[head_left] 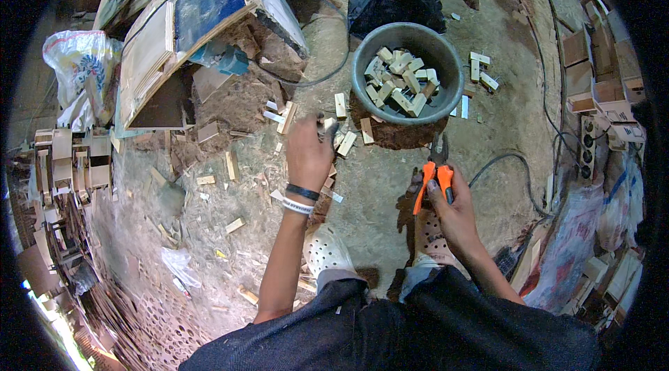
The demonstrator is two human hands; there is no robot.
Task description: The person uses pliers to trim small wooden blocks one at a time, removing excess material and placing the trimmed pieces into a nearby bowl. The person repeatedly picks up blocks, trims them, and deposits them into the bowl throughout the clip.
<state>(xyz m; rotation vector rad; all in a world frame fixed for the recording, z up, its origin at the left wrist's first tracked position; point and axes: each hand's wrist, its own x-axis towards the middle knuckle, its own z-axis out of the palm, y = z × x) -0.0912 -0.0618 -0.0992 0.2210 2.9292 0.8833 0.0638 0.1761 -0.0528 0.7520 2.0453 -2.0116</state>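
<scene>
1. The left hand (pixel 309 151) reached down to the dusty floor (pixel 376 183), its fingers curled around a small wooden block (pixel 329 124); how firmly it gripped could not be told.
2. The right hand (pixel 449 207) was closed around the orange handles of a pair of pliers (pixel 437 169), jaws pointing away from the person.
3. A grey basin (pixel 408 72) full of pale wooden blocks stood just beyond both hands.
4. More blocks (pixel 482 69) lay scattered on the floor beside the basin.
5. A black cable (pixel 503 162) curved across the floor to the right of the pliers.
6. A white perforated shoe (pixel 326 252) showed beneath the left forearm.
</scene>
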